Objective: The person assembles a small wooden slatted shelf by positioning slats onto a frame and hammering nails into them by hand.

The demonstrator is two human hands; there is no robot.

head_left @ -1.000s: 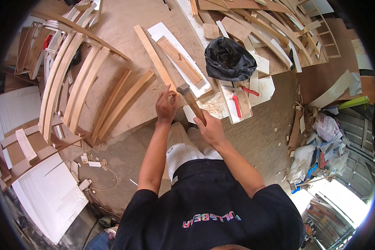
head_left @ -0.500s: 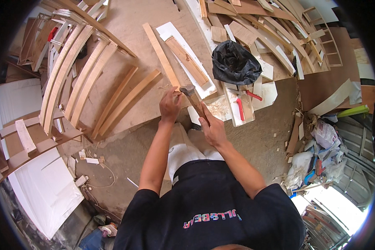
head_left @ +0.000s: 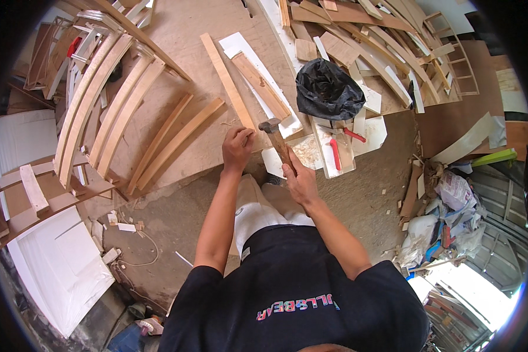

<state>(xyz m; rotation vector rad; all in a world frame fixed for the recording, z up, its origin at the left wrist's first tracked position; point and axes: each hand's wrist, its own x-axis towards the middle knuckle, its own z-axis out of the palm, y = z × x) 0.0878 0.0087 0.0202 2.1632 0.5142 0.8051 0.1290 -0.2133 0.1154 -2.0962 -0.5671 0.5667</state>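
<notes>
My right hand [head_left: 302, 180] is wrapped round the wooden handle of a hammer [head_left: 280, 144]. The hammer's metal head points away from me, just right of my left hand [head_left: 238, 148]. That left hand is closed, fingertips pinched together at the near end of a long pale wooden strip [head_left: 226, 79] lying on the wooden work surface [head_left: 176, 76]. Whatever is between those fingertips is hidden or too small to name. Beside the strip, a white board [head_left: 236, 42] carries a shorter, rougher piece of wood [head_left: 258, 82].
Two curved wooden strips [head_left: 182, 141] lie to the left, near a curved slatted frame [head_left: 88, 100]. On the right are a black plastic bag [head_left: 328, 91], a red-handled tool [head_left: 335, 154] and a heap of wood offcuts [head_left: 364, 44]. White plastic bags [head_left: 419, 234] rest on the floor.
The hammer head has shifted slightly to the right, away from my left fingertips. My left hand has turned a little and its fingers look more drawn together.
</notes>
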